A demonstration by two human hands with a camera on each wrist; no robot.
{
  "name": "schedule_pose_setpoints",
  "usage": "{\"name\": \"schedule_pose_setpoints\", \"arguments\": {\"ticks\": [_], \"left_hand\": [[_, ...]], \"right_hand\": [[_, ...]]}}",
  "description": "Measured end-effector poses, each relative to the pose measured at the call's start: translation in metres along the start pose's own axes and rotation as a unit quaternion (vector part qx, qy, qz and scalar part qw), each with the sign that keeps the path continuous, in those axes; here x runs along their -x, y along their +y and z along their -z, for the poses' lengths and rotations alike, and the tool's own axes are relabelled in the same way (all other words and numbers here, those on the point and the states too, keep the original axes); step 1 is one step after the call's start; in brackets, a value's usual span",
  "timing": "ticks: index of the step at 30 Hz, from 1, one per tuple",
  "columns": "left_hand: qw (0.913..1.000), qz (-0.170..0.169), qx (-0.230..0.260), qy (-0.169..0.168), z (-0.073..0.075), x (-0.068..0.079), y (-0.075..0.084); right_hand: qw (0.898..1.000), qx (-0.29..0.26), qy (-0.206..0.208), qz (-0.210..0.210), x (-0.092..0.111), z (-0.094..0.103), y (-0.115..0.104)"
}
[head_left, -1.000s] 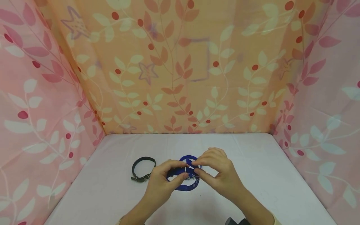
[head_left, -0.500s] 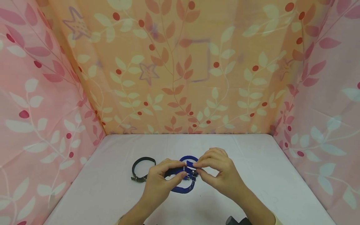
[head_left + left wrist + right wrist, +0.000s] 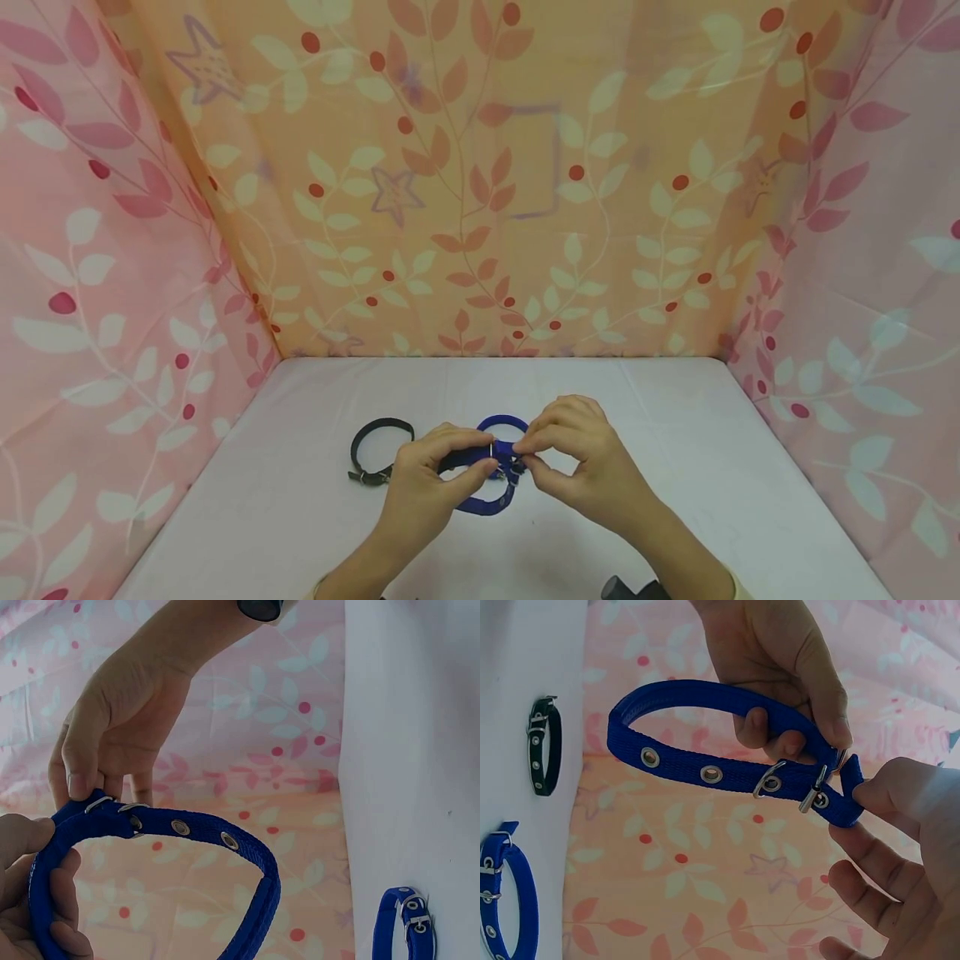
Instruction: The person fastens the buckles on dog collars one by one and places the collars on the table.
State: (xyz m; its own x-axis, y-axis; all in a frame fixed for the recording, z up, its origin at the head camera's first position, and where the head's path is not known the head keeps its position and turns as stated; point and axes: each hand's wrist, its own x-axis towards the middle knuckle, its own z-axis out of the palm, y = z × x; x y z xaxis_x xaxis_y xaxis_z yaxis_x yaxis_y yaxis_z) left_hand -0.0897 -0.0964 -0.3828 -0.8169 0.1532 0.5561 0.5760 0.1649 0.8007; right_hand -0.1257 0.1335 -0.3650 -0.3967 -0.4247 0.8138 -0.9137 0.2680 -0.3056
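Both hands hold a blue collar [image 3: 679, 769] with metal eyelets and a buckle, raised off the table. My left hand [image 3: 427, 475] grips the strap close to the buckle [image 3: 814, 787], thumb and fingers on either side. With thumb and fingers my right hand [image 3: 588, 458] pinches the strap's end [image 3: 847, 814], which bends back beside the buckle. The collar's loop [image 3: 262, 885] hangs below the hands. Behind them a second blue collar [image 3: 502, 419] lies on the table, buckled in the right wrist view. In the head view, the hands cover parts of both blue collars.
A dark collar [image 3: 381, 423], buckled into a ring, lies on the white table [image 3: 300, 533] left of the hands. Patterned curtains [image 3: 480, 250] stand at the back and both sides. A dark object [image 3: 630, 588] shows at the bottom edge by the right forearm.
The held collar's loop has shifted slightly left. Its strap end, standing up half a second ago, now lies lower and flatter under the right fingers. The collars on the table have not moved.
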Motion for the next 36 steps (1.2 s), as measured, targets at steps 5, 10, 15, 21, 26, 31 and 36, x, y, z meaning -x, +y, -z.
{"name": "schedule_pose_setpoints", "arguments": {"ticks": [5, 10, 15, 21, 26, 31, 36], "left_hand": [[1.0000, 0.005, -0.008, -0.002, 0.0002, 0.0001, -0.0008], [0.9998, 0.001, -0.017, -0.007, 0.0012, 0.0009, -0.0026], [0.9997, 0.001, -0.015, -0.020, 0.0020, 0.0003, -0.0033], [0.9993, 0.013, -0.015, -0.030, 0.0024, -0.0010, -0.0036], [0.9981, 0.043, -0.001, -0.043, 0.0038, -0.0012, -0.0022], [0.9963, 0.071, 0.021, -0.042, 0.0054, -0.0013, 0.0005], [0.9946, 0.087, 0.052, -0.020, 0.0081, -0.0008, 0.0024]], "right_hand": [[1.000, 0.009, -0.019, -0.011, 0.0021, -0.0009, -0.0007], [0.999, 0.015, -0.033, -0.022, 0.0027, -0.0019, -0.0010], [0.999, 0.015, -0.037, -0.007, 0.0020, -0.0026, -0.0012], [0.999, 0.004, -0.036, -0.014, 0.0035, -0.0052, -0.0010], [0.998, -0.013, -0.037, -0.055, 0.0055, -0.0051, -0.0008], [0.996, -0.039, -0.033, -0.075, 0.0057, -0.0041, 0.0002], [0.991, -0.043, -0.050, -0.115, 0.0057, -0.0019, -0.0008]]}}
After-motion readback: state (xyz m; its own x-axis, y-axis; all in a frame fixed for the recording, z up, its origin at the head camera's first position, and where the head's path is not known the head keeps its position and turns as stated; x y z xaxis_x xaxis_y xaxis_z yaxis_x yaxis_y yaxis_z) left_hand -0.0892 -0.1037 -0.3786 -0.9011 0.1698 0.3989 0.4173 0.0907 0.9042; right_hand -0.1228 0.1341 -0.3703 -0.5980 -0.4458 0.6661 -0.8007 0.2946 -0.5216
